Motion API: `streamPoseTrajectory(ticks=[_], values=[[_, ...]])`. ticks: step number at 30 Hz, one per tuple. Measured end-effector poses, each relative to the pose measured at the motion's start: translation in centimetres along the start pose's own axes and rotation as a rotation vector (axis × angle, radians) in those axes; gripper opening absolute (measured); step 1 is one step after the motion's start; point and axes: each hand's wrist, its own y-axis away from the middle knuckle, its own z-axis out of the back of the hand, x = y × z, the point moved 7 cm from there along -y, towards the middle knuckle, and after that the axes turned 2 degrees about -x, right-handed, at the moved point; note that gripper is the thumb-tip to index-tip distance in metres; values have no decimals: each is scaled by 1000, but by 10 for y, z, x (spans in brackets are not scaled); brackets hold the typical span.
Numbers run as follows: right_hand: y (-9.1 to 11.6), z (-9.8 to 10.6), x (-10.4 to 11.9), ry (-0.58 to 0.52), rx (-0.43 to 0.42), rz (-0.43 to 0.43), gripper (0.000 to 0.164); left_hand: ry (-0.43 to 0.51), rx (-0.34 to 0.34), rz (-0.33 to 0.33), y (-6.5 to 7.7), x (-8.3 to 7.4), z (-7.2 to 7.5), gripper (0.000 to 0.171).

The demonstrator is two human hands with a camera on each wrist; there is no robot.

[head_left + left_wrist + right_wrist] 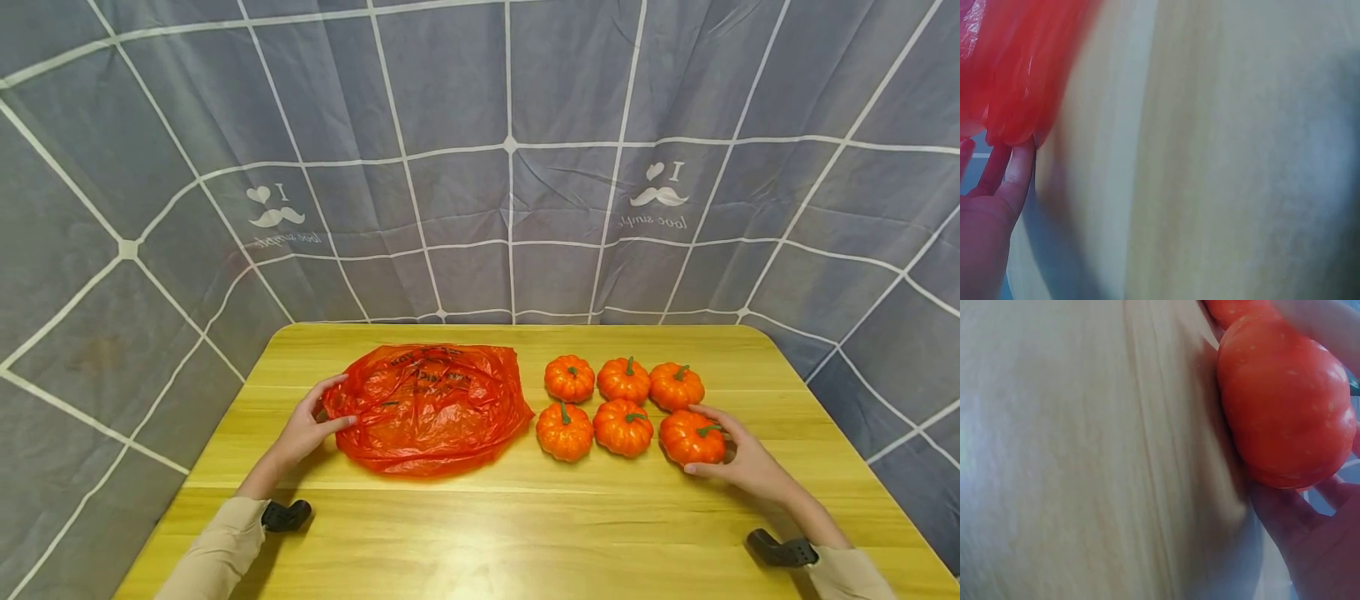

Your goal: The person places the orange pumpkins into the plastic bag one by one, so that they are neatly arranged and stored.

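A crumpled, see-through red plastic bag (438,408) with dark print lies flat on the left half of the table. My left hand (311,423) holds its left edge, thumb on top and fingers at the far side; in the left wrist view the fingers (1017,172) meet the bag's gathered rim (1019,119). At the right, my right hand (742,457) grips a small orange pumpkin (686,437) with a green stem, thumb on the near side and fingers on the far side. That pumpkin (1285,400) fills the right side of the right wrist view.
Several more small pumpkins (567,379) stand in two rows between the bag and my right hand. The yellow wood-grain table (450,533) has rounded far corners. A grey curtain (457,200) with white lines hangs behind it and at both sides.
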Motion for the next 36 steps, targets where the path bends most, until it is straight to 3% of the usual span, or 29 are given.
streamPoseTrajectory(ticks=[8,17,23,36], values=[[1,-2,0,3,8,24,85,-3,-1,22,2,5,2,68],[3,-1,3,51,-21,-8,85,2,0,22,3,6,1,67],[3,3,10,95,-82,-29,86,6,-4,24,2,7,1,66],[5,12,34,60,-263,-27,87,-50,1,71,2,8,0,66]])
